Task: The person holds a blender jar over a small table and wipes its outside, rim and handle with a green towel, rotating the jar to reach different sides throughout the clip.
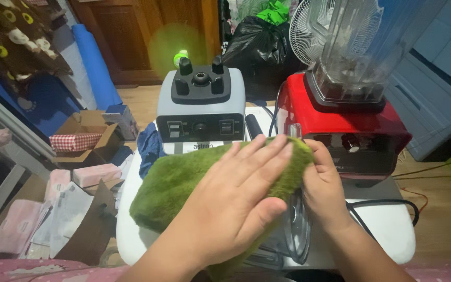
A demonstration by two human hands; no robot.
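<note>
Low in the middle of the frame, the left hand (236, 201) lies flat, fingers spread and pressed down on a green fuzzy cloth (184, 180). The cloth is draped over a clear plastic blender jug (291, 232) that lies on its side on the white table (392, 224). The right hand (323, 185) sits just right of centre, curled around the jug's far end, fingers closed on the cloth edge and the rim there; exactly what it pinches is hidden under the fabric.

This looks like the wiping or drying step, with the cloth rubbed over the jug's outer wall. The next move would call for a steady hold from the right hand while the left slides the cloth, or for rolling the jug to bring up a fresh side.

The jug's long axis seems to run from the lower middle of the frame up toward the right hand, with its wide rim showing at the lower edge, though most of it is covered.

Behind, in the upper middle, stands a grey blender base (200, 107); upper right, a red blender base (348, 125) carries its own clear jar (353, 44).
</note>
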